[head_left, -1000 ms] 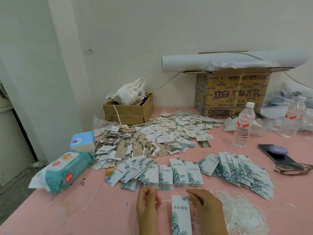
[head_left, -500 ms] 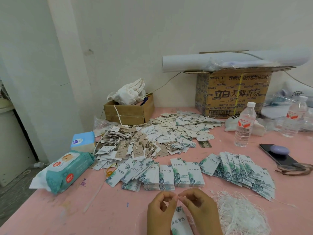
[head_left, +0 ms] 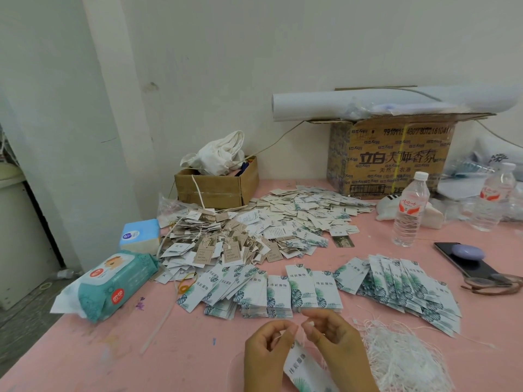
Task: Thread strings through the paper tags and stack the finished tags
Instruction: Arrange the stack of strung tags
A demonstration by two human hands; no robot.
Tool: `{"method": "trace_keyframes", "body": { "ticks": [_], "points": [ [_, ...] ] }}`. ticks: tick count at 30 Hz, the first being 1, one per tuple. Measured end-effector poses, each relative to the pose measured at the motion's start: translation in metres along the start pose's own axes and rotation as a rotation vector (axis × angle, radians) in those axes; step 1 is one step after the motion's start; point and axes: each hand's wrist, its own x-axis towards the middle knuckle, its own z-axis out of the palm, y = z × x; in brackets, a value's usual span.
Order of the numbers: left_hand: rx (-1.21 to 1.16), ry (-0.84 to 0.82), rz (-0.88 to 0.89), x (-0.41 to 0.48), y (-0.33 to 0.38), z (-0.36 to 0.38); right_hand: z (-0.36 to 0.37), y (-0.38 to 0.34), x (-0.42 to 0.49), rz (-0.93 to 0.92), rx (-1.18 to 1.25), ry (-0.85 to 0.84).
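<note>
- Two bare hands are in view at the near edge of the pink surface (head_left: 184,352), close together but not touching
- The left hand (head_left: 268,346) has its fingers curled, and thumb and forefinger pinch one thin white string (head_left: 303,333)
- The right hand (head_left: 334,340) is curled as well and pinches the same string at its fingertips, just beside the left fingertips
- One leaf-printed tag (head_left: 304,369) hangs tilted below the two sets of fingertips, between the palms; whether any lower finger props it up cannot be told
- One loose tangle of white strings (head_left: 407,360) lies just right of the right hand, too many to count
- Past the hands, three neat stacks of leaf tags (head_left: 301,287) stand side by side
- One fanned spread (head_left: 220,287) lies to their left and one larger fan (head_left: 404,284) to their right
- Farther back lies one wide heap of beige and white tags (head_left: 254,230), far too many to count
- Two cardboard boxes stand at the wall: a small one (head_left: 215,188) with a white cloth (head_left: 220,154) in it, and a large printed one (head_left: 393,159) with one paper roll (head_left: 368,101) across its top
- Two clear water bottles stand upright on the right, one (head_left: 409,210) nearer the tags and one (head_left: 493,199) farther right
- One dark phone (head_left: 464,258) lies flat at the right edge with one purple oval object (head_left: 467,251) resting on it
- On the left lie one teal wipes pack (head_left: 113,281) and one blue tissue box (head_left: 140,234) behind it
</note>
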Motion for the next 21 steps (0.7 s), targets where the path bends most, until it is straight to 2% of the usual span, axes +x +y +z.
{"method": "trace_keyframes", "body": {
  "ticks": [4,12,17,21],
  "points": [
    [0.013,-0.022,-0.024,-0.003,0.002,0.000,0.001,-0.003,-0.003,0.029,0.044,0.036],
    [0.018,-0.001,-0.022,-0.003,0.003,0.001,0.005,-0.010,-0.004,0.014,0.026,-0.038],
    [0.051,-0.001,-0.018,-0.003,0.005,0.001,0.005,-0.011,-0.007,-0.027,-0.036,0.009],
    [0.046,0.014,-0.016,-0.004,0.007,0.002,0.004,-0.010,-0.008,0.009,-0.043,0.023]
  ]
}}
